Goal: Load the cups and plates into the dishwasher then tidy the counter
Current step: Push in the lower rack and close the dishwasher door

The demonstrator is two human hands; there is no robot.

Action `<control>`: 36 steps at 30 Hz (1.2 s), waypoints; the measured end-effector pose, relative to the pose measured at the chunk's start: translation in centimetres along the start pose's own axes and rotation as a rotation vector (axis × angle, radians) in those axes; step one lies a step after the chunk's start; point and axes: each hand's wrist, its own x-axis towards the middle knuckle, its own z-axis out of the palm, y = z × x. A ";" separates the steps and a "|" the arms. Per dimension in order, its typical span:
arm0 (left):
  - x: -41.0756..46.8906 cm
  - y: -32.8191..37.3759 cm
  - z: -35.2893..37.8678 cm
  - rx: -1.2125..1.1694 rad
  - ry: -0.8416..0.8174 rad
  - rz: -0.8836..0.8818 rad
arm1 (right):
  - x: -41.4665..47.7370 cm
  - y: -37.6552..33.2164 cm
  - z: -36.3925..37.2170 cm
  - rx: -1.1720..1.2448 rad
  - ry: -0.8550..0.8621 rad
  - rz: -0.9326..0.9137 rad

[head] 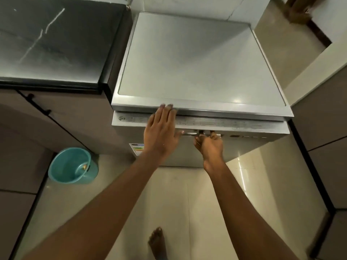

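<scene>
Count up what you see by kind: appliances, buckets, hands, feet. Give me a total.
Dishwasher: 1
Teal bucket: 1
Hands: 2 (left hand flat against the top edge, right hand gripping the door handle)
Bare foot: 1
Total: 5

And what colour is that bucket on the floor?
Turquoise, a blue-green. The bucket shows best in the head view, the only one here.

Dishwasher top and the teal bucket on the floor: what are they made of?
Silver dishwasher top: probably brushed or painted metal, given its soft satin sheen and blurred light reflection; could be laminate. Teal round bucket: likely moulded plastic, with uniform colour and smooth glossy walls.
</scene>
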 end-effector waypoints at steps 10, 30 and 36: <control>4.3 -4.7 3.0 0.252 -0.178 0.150 | 1.1 0.5 0.2 -0.938 0.167 -0.688; 4.6 -5.0 5.3 0.293 -0.019 0.133 | 8.1 1.2 2.9 -1.077 0.290 -1.392; 4.7 -3.8 3.9 0.195 -0.073 0.050 | 7.7 1.0 2.6 -1.106 0.251 -1.356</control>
